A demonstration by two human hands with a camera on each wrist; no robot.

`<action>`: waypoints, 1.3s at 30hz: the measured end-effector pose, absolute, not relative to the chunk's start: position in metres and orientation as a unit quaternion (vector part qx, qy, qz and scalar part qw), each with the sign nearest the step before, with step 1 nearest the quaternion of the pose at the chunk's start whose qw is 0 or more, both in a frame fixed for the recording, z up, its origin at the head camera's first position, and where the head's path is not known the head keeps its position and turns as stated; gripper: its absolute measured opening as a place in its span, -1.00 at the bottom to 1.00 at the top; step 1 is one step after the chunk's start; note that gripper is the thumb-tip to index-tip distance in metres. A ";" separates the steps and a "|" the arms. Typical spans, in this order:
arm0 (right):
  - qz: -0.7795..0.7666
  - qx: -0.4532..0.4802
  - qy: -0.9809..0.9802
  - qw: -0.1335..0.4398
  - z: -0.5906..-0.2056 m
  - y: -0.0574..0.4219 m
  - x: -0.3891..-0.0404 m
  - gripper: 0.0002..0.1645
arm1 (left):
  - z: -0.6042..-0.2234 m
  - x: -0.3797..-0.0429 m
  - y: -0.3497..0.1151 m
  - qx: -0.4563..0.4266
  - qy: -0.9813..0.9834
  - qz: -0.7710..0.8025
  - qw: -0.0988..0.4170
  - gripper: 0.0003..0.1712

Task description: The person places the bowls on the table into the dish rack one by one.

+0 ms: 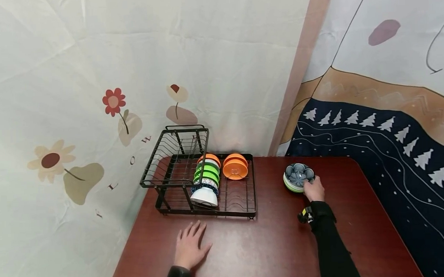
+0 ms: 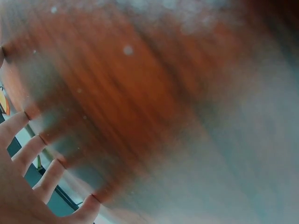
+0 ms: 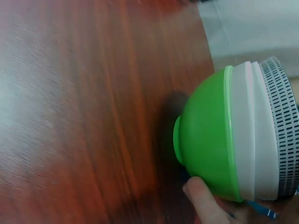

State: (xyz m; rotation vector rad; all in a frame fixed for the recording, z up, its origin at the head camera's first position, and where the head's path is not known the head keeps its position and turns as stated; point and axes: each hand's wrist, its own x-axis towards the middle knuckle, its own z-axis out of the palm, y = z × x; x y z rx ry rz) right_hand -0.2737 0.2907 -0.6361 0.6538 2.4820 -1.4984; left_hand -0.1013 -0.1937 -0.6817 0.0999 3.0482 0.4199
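Note:
A nested stack of bowls is at the right of the table: a green bowl [image 3: 205,135] at the bottom, white bowls [image 3: 257,140] above it, and a dark patterned bowl [image 1: 298,174] on top. My right hand [image 1: 314,189] grips the stack at its near right side; in the right wrist view a digit [image 3: 201,193] lies against the green bowl, and the rest of the hand is partly hidden behind the bowls. With fingers spread, my left hand [image 1: 190,246] rests on the table in front of the dish rack, holding nothing.
The black two-tier dish rack [image 1: 224,214] stands at the back left. Its lower tier holds orange bowls [image 1: 235,169] and a row of tilted bowls, with green bowls [image 1: 206,173] and a white bowl [image 1: 204,197] in front. Printed curtains hang behind the reddish-brown table [image 1: 269,243].

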 end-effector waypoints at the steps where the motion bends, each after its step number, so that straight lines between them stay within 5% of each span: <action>1: -0.499 0.217 0.835 0.076 -0.643 0.290 -0.273 -0.08 | -0.681 -0.101 -0.194 0.032 0.990 0.136 0.030 -0.12; 12: -0.481 0.173 0.858 0.054 -0.739 0.299 -0.277 -0.08 | -0.681 -0.101 -0.193 0.031 0.990 0.134 0.025 -0.12; 22: -0.466 0.143 0.873 0.025 -0.684 0.250 -0.214 -0.16 | -0.682 -0.102 -0.193 0.026 0.989 0.137 0.041 -0.12; 29: -0.461 0.144 0.875 0.024 -0.737 0.261 -0.221 -0.16 | -0.682 -0.101 -0.194 0.026 0.989 0.138 0.042 -0.12; 39: -0.473 0.143 0.868 0.045 -0.741 0.260 -0.220 -0.16 | -0.682 -0.102 -0.193 0.024 0.989 0.137 0.042 -0.12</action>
